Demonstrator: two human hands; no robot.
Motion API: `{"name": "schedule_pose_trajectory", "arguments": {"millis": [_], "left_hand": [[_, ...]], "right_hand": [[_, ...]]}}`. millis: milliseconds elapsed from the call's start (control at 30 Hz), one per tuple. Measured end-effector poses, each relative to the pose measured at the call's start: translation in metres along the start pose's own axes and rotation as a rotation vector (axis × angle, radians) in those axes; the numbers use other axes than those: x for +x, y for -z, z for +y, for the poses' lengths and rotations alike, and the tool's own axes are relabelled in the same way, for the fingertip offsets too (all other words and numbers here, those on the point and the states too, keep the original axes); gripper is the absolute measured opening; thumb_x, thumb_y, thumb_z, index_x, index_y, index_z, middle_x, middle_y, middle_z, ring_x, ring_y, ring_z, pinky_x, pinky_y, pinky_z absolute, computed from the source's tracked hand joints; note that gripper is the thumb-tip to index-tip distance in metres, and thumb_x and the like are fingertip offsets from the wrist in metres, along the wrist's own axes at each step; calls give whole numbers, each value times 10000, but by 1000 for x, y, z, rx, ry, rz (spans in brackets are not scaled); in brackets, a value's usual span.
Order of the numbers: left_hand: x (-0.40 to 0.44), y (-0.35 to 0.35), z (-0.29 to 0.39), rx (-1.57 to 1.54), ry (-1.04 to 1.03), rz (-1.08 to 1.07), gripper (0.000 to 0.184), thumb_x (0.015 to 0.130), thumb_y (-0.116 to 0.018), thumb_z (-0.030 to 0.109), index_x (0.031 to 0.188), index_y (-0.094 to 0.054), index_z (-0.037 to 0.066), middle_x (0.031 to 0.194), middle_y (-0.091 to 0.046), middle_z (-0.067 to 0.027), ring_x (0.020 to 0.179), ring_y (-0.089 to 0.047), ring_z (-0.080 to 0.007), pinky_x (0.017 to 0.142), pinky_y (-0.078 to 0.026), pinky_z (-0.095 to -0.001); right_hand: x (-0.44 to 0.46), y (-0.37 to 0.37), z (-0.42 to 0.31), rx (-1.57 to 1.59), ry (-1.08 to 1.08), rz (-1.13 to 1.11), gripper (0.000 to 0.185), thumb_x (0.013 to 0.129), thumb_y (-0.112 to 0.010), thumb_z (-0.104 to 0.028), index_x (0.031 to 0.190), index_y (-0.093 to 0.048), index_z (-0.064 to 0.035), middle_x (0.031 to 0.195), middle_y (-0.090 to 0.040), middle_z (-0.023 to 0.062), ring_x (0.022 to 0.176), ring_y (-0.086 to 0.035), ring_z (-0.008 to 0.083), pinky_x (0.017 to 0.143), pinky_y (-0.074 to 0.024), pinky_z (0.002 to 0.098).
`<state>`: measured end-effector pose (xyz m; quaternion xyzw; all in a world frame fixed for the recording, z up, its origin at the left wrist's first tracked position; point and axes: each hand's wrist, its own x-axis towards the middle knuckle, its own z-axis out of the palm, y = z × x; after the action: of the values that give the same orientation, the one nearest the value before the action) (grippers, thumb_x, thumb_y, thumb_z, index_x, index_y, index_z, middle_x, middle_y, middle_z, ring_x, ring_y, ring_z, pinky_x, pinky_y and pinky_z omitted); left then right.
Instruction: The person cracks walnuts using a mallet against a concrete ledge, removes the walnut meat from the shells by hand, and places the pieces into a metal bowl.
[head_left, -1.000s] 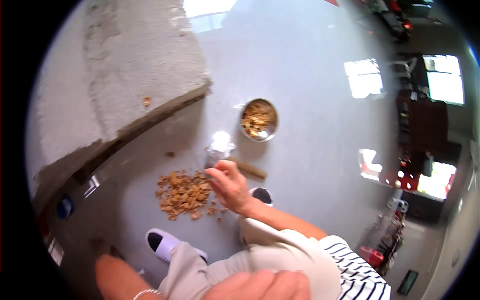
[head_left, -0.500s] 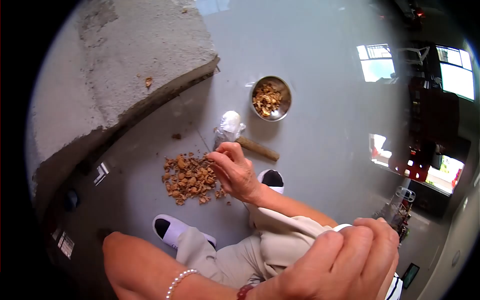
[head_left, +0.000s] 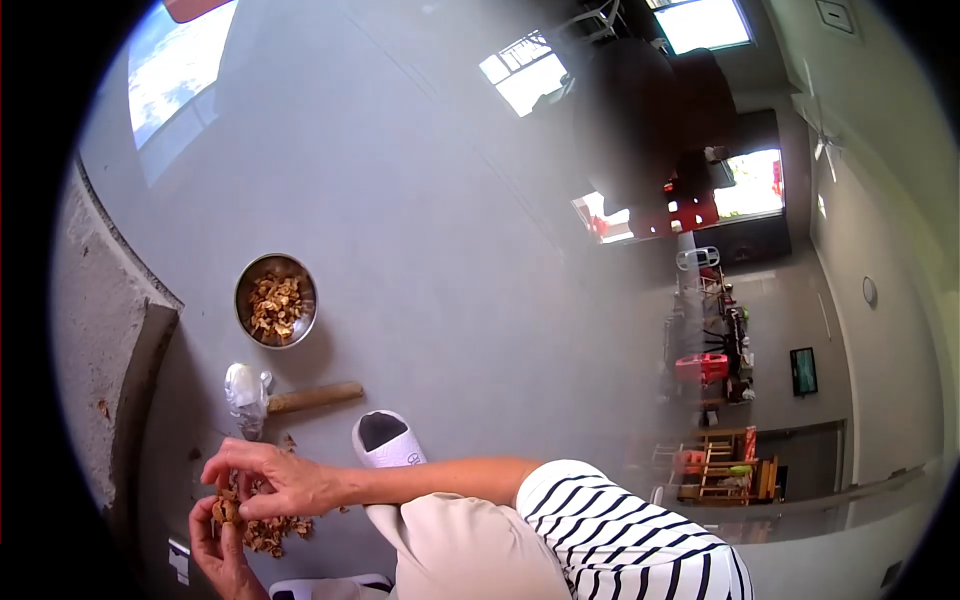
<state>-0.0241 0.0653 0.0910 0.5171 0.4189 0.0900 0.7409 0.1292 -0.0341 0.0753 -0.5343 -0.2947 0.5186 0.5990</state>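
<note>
My right hand, reaching in from the right, has its thumb and fingers on a cracked walnut. From below, my left hand pinches the same walnut. Under and beside the hands lies a pile of broken shells, partly hidden by them. A hammer with a wooden handle and a plastic-wrapped head rests on the floor just above my hands in the view. Farther up stands a round metal bowl holding walnut pieces.
A rough concrete block stands at the left edge, with a shell bit on it. My slippered foot is right of the shells; the other shows at the bottom edge. Red stools and wooden furniture are far off at the right.
My left hand has come down from near the camera to meet my right hand at the walnut. The view has swung right, so bowl, hammer and shells appear farther left and lower.
</note>
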Motion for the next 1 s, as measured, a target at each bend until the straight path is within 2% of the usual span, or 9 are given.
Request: {"name": "schedule_pose_trajectory", "arguments": {"millis": [167, 400, 633, 667, 767, 800, 833, 900, 1000], "left_hand": [[2, 2, -41, -57, 37, -104, 382, 904, -568, 147, 1224, -498, -49, 1203, -545, -152, 1084, -530, -223, 913, -437, -312], [6, -1, -45, -103, 34, -103, 389, 903, -575, 135, 1226, -478, -59, 1165, -555, -138, 1032, -553, -204, 881, -457, -291], [10, 0, -44, -275, 400, 23, 491, 886, -583, 76, 1317, -376, -36, 1255, -492, -187, 1119, -522, -267, 898, -465, -327], [11, 1, -60, -417, 234, -25, 272, 897, -561, 104, 1145, -517, 4, 1088, -569, -60, 992, -560, -127, 847, -455, -244], [15, -2, -64, -437, 187, -35, 274, 893, -560, 82, 1146, -534, -21, 1084, -585, -98, 966, -586, -163, 822, -489, -246], [15, -4, -64, -468, 189, -33, 224, 895, -545, 52, 1101, -561, -33, 1049, -595, -81, 958, -585, -151, 823, -481, -249], [15, -5, -61, -481, 238, -11, 235, 882, -558, 48, 1099, -562, -41, 1036, -602, -94, 946, -590, -159, 823, -485, -260], [11, 1, -67, -526, 258, 9, 253, 834, -617, 38, 1073, -578, -36, 1007, -618, -102, 915, -602, -159, 809, -496, -269], [3, 10, -68, -554, 275, 2, 233, 816, -650, 37, 1041, -608, -9, 953, -647, -86, 848, -634, -156, 760, -533, -278]], "right_hand": [[3, -11, 39, -267, 155, 101, 288, 630, -680, -136, 835, -532, 2, 848, -459, 120, 780, -507, 272, 663, -436, 364], [-2, -4, 31, -322, 171, 150, 286, 582, -693, -94, 808, -555, 15, 794, -492, 119, 734, -530, 276, 624, -444, 349], [-3, -5, 45, -350, 240, 159, 228, 577, -670, -52, 784, -617, 26, 742, -548, 127, 704, -558, 278, 602, -455, 353], [-4, -6, 49, -345, 255, 164, 223, 583, -663, -46, 791, -626, 24, 747, -557, 128, 714, -565, 276, 607, -459, 353], [-7, -3, 29, -283, 132, 202, 259, 588, -656, -57, 841, -669, -6, 722, -588, 127, 679, -586, 278, 614, -477, 343], [-12, 5, 35, -455, 298, 120, 212, 823, -612, -136, 1006, -652, -37, 913, -637, 86, 847, -621, 215, 705, -505, 298], [-4, 5, 31, -356, 6, 5, 221, 798, -648, -87, 1006, -654, -10, 895, -633, 60, 805, -626, 193, 713, -516, 279], [-2, 2, 42, -209, -122, -7, 326, 668, -746, 35, 982, -658, 26, 873, -625, 76, 781, -622, 116, 687, -512, 229], [-2, -2, 47, 15, -271, -54, 301, 701, -731, 47, 992, -657, 29, 903, -621, 70, 838, -632, 141, 752, -534, 251]]}}
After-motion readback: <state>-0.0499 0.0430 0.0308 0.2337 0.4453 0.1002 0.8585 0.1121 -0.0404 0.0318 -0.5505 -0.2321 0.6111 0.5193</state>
